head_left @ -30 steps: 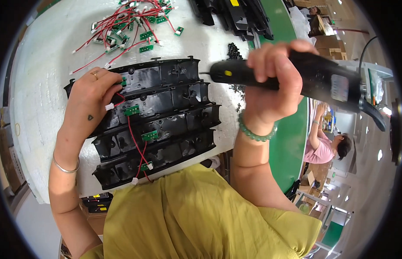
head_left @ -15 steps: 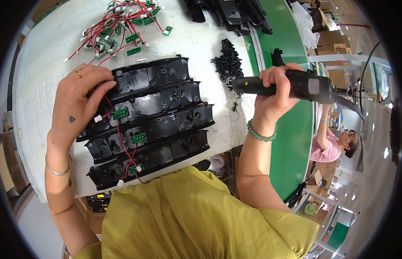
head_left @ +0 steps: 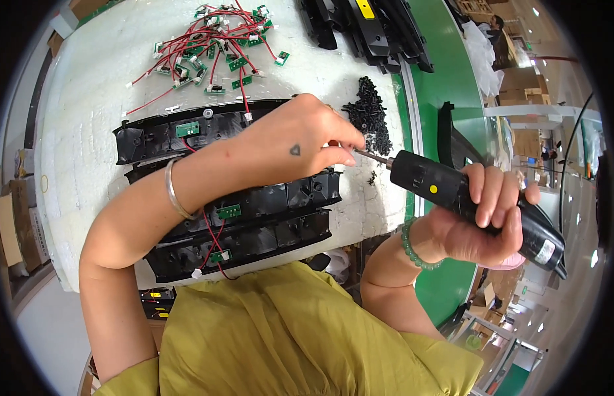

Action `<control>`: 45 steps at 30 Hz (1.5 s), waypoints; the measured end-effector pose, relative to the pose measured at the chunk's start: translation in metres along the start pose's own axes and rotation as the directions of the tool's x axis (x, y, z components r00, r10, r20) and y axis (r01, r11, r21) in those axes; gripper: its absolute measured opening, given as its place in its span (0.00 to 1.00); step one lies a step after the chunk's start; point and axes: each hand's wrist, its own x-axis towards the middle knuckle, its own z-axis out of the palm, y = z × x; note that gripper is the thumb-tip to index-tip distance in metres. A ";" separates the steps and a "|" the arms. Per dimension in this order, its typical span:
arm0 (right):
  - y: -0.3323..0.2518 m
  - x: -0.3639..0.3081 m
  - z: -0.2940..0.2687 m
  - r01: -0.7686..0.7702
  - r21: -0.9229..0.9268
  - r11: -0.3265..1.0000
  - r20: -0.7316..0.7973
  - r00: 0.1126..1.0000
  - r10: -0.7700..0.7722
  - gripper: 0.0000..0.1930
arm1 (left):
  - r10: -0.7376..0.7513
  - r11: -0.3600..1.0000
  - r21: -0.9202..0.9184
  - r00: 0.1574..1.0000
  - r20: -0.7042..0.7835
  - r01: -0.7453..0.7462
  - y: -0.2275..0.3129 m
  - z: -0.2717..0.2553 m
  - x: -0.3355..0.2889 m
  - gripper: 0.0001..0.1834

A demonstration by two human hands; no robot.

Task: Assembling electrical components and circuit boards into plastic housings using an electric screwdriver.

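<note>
My right hand point(head_left: 488, 214) is wrapped around a black electric screwdriver point(head_left: 429, 181), whose bit points up and to the left. At the bit's tip, my left hand point(head_left: 307, 142) is pinched closed; whatever lies between thumb and fingers is too small to make out. Just beyond the fingertips lies a heap of small black screws point(head_left: 369, 112). Several long black plastic housings point(head_left: 280, 234) lie in a row under my left forearm, which partly hides them. A green circuit board point(head_left: 187, 129) sits in the farthest housing, and another point(head_left: 229, 211) with red wires in a nearer one.
A tangle of small green boards with red wires point(head_left: 214, 49) lies on the white foam sheet point(head_left: 89, 86). More black plastic parts point(head_left: 379, 39) are stacked at the back. On the green surface point(head_left: 445, 72) to the right rests a black piece point(head_left: 452, 138). Another person point(head_left: 495, 26) is far off.
My left hand has left the farthest housing's left end and moved right to the screwdriver tip. The screwdriver has come nearer and tilted. A board in the farthest housing is now uncovered.
</note>
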 end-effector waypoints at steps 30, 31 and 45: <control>0.036 -0.008 0.080 -0.003 0.158 0.987 0.262 0.964 -0.039 0.14 | -0.177 0.937 0.182 0.852 -0.492 0.299 0.033 -0.095 -0.098 0.09; 0.039 -0.008 0.087 -0.025 0.127 0.992 0.262 0.965 -0.009 0.13 | -0.210 0.915 0.208 0.849 -0.485 0.345 0.029 -0.103 -0.107 0.07; 0.150 -0.010 0.133 -0.226 0.081 0.971 0.405 0.898 0.175 0.19 | -0.158 0.780 0.497 0.889 -0.429 0.379 -0.020 -0.088 -0.145 0.09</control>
